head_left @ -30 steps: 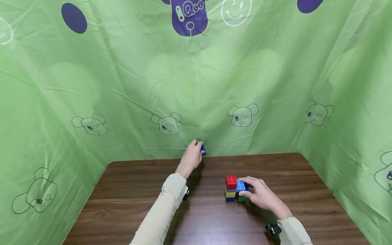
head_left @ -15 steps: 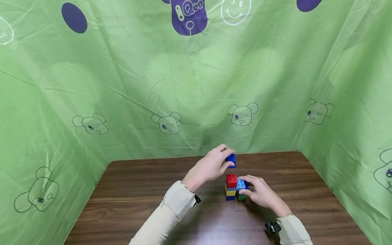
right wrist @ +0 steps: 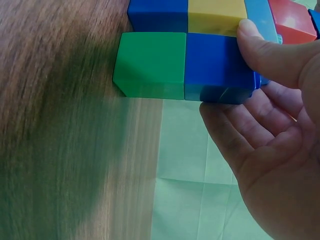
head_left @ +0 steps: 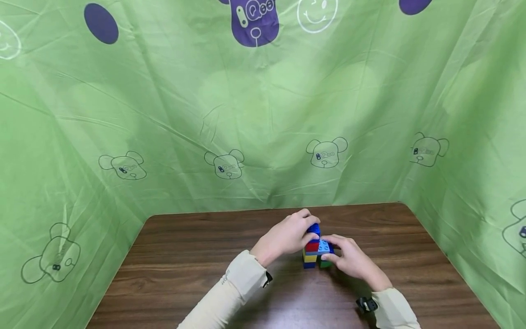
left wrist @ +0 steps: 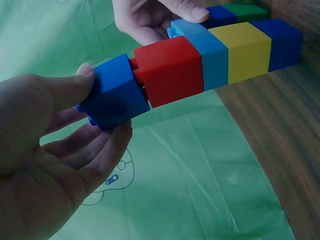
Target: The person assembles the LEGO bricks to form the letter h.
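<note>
My left hand (head_left: 284, 237) pinches a blue toy block (left wrist: 115, 92) between thumb and fingers. That block sits at the top of a red block (left wrist: 170, 70), tilted slightly, with a narrow gap where red studs show. Below the red come a flat light blue block (head_left: 323, 246), a yellow block (left wrist: 242, 52) and a dark blue block (left wrist: 282, 45). Beside this column, under the light blue block's other end, another blue block (right wrist: 220, 65) stands on a green block (right wrist: 150, 65). My right hand (head_left: 354, 261) grips that side, its thumb and fingers around the blue block.
The built blocks stand on a brown wooden table (head_left: 185, 265). Green cloth (head_left: 267, 114) with printed bear heads hangs behind the table's far edge and along both sides.
My left hand has brought the blue block from the table's far edge rightward and nearer, then down onto the red block. My right hand has kept its hold on the built blocks.
</note>
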Demonstrator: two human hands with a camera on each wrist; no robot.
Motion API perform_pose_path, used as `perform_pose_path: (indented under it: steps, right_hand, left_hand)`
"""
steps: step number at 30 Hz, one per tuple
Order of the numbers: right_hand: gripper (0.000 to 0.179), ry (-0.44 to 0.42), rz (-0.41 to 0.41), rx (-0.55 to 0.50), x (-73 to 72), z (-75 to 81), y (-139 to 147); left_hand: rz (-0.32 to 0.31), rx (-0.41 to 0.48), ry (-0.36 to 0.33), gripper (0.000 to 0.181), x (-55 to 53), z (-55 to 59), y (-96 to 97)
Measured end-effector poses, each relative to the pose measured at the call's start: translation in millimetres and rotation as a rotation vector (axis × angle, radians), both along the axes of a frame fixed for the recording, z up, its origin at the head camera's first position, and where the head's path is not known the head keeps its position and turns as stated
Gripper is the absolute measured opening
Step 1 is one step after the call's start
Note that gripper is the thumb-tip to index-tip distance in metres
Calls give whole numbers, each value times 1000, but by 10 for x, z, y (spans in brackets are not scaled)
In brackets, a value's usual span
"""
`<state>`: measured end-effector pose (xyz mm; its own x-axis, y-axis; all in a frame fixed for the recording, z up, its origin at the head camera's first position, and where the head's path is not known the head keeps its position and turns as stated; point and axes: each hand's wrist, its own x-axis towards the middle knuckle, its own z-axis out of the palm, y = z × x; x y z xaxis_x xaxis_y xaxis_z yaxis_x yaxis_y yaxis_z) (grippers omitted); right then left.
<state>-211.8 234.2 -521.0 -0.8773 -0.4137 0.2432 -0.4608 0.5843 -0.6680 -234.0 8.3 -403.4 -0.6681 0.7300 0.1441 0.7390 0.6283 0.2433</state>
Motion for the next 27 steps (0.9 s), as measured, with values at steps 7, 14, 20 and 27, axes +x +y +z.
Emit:
perform_pose_path:
  steps: [7, 14, 20, 27]
  right_hand:
    - [39, 29, 11, 6, 11, -12, 2]
    - [39, 19, 6, 0, -25, 27, 0]
    - [39, 37, 2, 20, -68, 70, 18]
    - [40, 3, 11, 14, -23, 12, 19]
  left_hand:
    - [13, -32, -2, 29, 23, 13, 33]
    - [23, -17, 11, 27, 17, 28, 62]
    - [29, 6, 41, 27, -5, 20, 94]
    - [71, 90, -73, 25, 24, -83, 95]
